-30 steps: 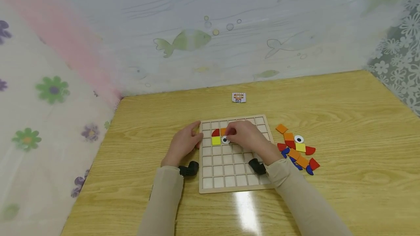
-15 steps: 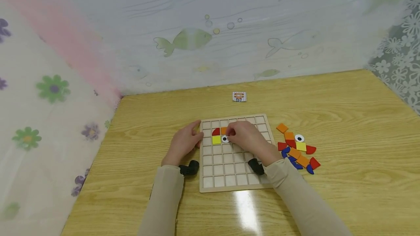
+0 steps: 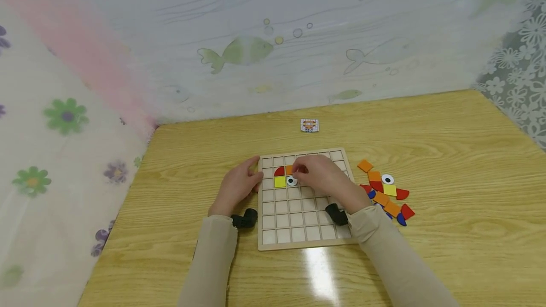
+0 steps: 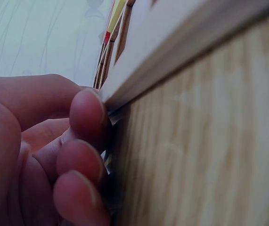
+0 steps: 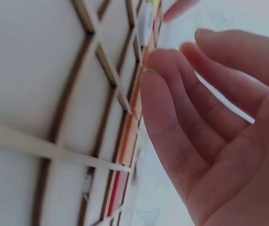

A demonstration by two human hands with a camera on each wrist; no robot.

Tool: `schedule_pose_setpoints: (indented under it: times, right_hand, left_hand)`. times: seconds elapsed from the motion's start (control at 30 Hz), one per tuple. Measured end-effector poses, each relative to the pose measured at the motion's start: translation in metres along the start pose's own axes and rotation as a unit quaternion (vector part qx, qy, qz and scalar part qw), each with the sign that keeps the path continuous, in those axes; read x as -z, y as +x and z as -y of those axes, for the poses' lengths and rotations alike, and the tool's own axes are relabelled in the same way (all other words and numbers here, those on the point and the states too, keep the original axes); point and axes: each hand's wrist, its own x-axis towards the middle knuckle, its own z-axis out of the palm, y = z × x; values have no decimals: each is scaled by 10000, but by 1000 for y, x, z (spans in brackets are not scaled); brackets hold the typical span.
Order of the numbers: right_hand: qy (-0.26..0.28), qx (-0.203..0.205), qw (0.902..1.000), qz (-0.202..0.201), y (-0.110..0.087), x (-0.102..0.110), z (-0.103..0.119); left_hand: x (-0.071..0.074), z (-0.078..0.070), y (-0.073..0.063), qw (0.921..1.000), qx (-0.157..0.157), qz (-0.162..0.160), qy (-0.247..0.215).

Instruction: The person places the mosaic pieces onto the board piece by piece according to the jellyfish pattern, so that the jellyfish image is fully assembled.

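Note:
The wooden grid board (image 3: pixel 297 246) lies on the table. In its upper left cells sit a red quarter-round tile (image 3: pixel 279 171), an orange tile (image 3: pixel 288 170), a yellow square tile (image 3: pixel 279 182) and a white disc with a black dot (image 3: pixel 292 181). My right hand (image 3: pixel 322 174) is over the board with its fingertips beside the disc; whether they touch it cannot be told. The right wrist view shows its loosely bent fingers (image 5: pixel 160 103) with nothing between them, near a row of orange tiles (image 5: pixel 128 141). My left hand (image 3: pixel 238 185) rests its fingers against the board's left edge.
Loose tiles, orange (image 3: pixel 392 209), yellow (image 3: pixel 389 190), red (image 3: pixel 408 211) and blue (image 3: pixel 402 219), lie right of the board with another eye disc (image 3: pixel 387 179). A small picture card (image 3: pixel 309 125) lies behind the board. Black devices (image 3: pixel 336 214) are strapped to both wrists.
My right fingertips have eased slightly off the white disc, which shows more fully and sits in its cell. The left hand stays at the board's edge.

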Motion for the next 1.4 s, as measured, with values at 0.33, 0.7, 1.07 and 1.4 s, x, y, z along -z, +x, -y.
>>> schedule_pose_setpoints:
  times: [0.33,0.7,1.07,1.4]
  right_hand:
    - [218,37,9996,154,-17,17,-24]
    - [243,-99,9996,144,-39,29,-49]
    - [187,-607,9980,36,-61,60,-85]
    - [224,-679,9974,111,-81,81,-111]
  left_hand:
    - [0,-1,-2,10000,-72,11,-43]
    - [0,0,-2,10000,-90,27,-17]
    - [2,-3,-2,9999,-38,67,-101]
    - [2,-4,-3,9999,-19,72,-133]
